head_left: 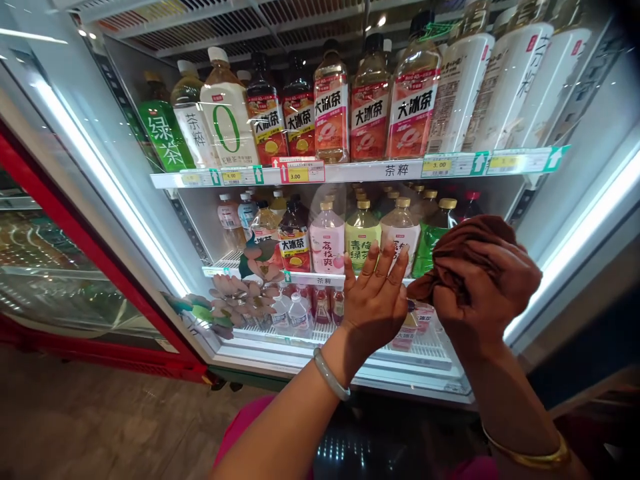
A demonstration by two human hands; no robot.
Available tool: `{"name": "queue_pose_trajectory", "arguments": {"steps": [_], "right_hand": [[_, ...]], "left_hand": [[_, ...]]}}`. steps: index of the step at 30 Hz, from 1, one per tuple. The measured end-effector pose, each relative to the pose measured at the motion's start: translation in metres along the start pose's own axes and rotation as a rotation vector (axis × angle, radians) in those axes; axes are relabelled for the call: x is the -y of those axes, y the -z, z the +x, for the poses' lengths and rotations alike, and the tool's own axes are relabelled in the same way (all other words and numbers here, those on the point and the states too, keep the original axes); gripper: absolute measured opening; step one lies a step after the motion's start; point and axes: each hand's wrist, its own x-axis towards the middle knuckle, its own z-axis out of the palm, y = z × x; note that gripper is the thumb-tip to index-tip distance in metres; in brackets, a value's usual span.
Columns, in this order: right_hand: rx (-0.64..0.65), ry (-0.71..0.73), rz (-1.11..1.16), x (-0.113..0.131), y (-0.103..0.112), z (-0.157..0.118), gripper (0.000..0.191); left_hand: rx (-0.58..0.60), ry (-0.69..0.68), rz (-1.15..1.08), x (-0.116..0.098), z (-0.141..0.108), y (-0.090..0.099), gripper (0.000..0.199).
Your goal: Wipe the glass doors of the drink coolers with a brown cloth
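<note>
My right hand (487, 293) grips a bunched brown cloth (473, 240), its folds showing above and beside the fingers. To its left, my left hand (375, 293) has its fingers stretched out and spread, palm toward the cooler; it appears to rest on the clear glass in front of the bottles. Behind the fingertips stand a green-labelled bottle (363, 230) and a pale pink bottle (326, 240), both with gold caps. A flower decal (245, 300) shows on the glass at lower left. A grey bangle (330, 375) circles my left wrist, and a gold one my right forearm.
The upper shelf (350, 171) carries large drink bottles and price tags along its edge. Smaller bottles fill the middle shelf, with several more on the bottom rack (420, 350). At left is a red-framed cooler (100, 267). Brown floor (125, 413) lies below.
</note>
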Motion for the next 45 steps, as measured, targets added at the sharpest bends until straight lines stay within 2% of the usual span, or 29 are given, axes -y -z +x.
{"name": "queue_pose_trajectory", "arguments": {"steps": [4,9,15,18,21,24,28,30,33,35,37,41,43,45], "right_hand": [[-0.059,-0.103,-0.056,0.021,-0.013,0.003,0.028],[-0.042,-0.06,0.023,0.053,-0.032,0.002,0.031],[0.034,-0.029,0.047,0.087,-0.046,-0.015,0.02],[0.066,0.039,0.034,0.09,-0.048,-0.018,0.018],[0.044,0.077,0.043,0.084,-0.048,-0.015,0.023],[0.012,-0.007,0.048,0.084,-0.048,-0.008,0.027],[0.074,-0.134,0.075,0.112,-0.055,-0.008,0.026],[0.155,-0.078,0.106,0.131,-0.06,-0.016,0.025],[0.245,0.09,0.104,0.147,-0.066,-0.034,0.025],[0.269,0.166,0.1,0.144,-0.065,-0.041,0.024],[0.249,0.186,0.117,0.13,-0.061,-0.041,0.025],[0.129,0.072,0.104,0.101,-0.052,-0.029,0.032],[0.108,0.009,0.083,0.102,-0.052,-0.027,0.032],[0.121,0.005,0.088,0.113,-0.056,-0.03,0.03]], "left_hand": [[-0.004,-0.042,-0.017,0.012,-0.004,0.008,0.078],[-0.028,-0.039,-0.039,0.036,-0.009,0.022,0.08],[0.033,0.007,-0.02,0.063,-0.014,0.041,0.074],[0.032,0.014,-0.009,0.072,-0.017,0.048,0.072],[0.022,0.031,0.003,0.08,-0.021,0.056,0.071],[0.024,0.049,0.008,0.089,-0.024,0.063,0.071],[0.042,0.078,0.018,0.1,-0.031,0.07,0.07],[0.06,0.101,0.012,0.104,-0.036,0.071,0.069],[0.089,0.118,-0.008,0.107,-0.045,0.072,0.068],[0.11,0.109,0.002,0.107,-0.051,0.073,0.068],[0.137,0.093,0.023,0.107,-0.056,0.073,0.069],[0.166,0.057,0.028,0.105,-0.062,0.074,0.071],[0.159,0.049,0.025,0.104,-0.063,0.074,0.071],[0.147,0.059,0.027,0.104,-0.062,0.074,0.071]]}}
